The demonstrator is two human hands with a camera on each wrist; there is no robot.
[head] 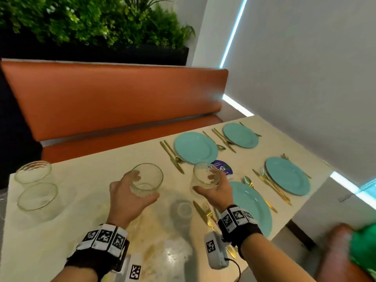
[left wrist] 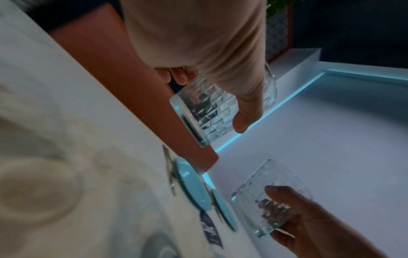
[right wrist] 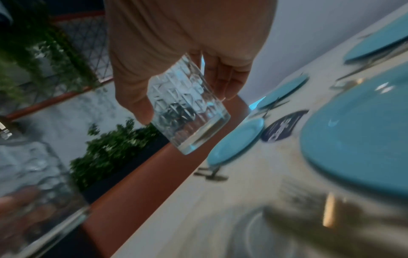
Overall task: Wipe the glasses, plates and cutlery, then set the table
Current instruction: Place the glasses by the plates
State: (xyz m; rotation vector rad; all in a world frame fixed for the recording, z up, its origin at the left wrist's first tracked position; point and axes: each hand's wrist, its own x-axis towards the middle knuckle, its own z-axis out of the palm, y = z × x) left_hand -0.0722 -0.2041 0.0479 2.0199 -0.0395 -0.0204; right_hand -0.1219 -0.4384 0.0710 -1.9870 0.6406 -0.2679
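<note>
**A:** Why a tumbler in each hand?

**B:** My guess is it saves a trip. The left hand (head: 130, 192) has its grip wrapped round one cut-pattern glass (head: 147, 179), thumb on one side and fingers on the other. The right hand (head: 215, 191) holds a second glass (head: 205, 175) the same way. Both are lifted clear of the desk (head: 81, 180).

**B:** Take the round purple coaster (head: 222, 166) as the marker. The right-hand glass hangs just in front of it, partly covering it; the left-hand one is well to the left.

**A:** And the places?

**B:** Four teal plates ring that coaster: two beyond it (head: 195, 147) (head: 240, 135), one to the right (head: 288, 176), one on the near side (head: 252, 204) under the right wrist. Each has gold cutlery (head: 173, 155) alongside, so the plates and cutlery look set. The glasses seem to be what is left.

**A:** The grasp is low on the wall, not at the rim.

**B:** Probably to keep fingers off the drinking edge. Two more glasses (head: 33, 171) (head: 38, 196) wait far left of the coaster, near the desk's end. Whether those are wiped I cannot tell.
</note>
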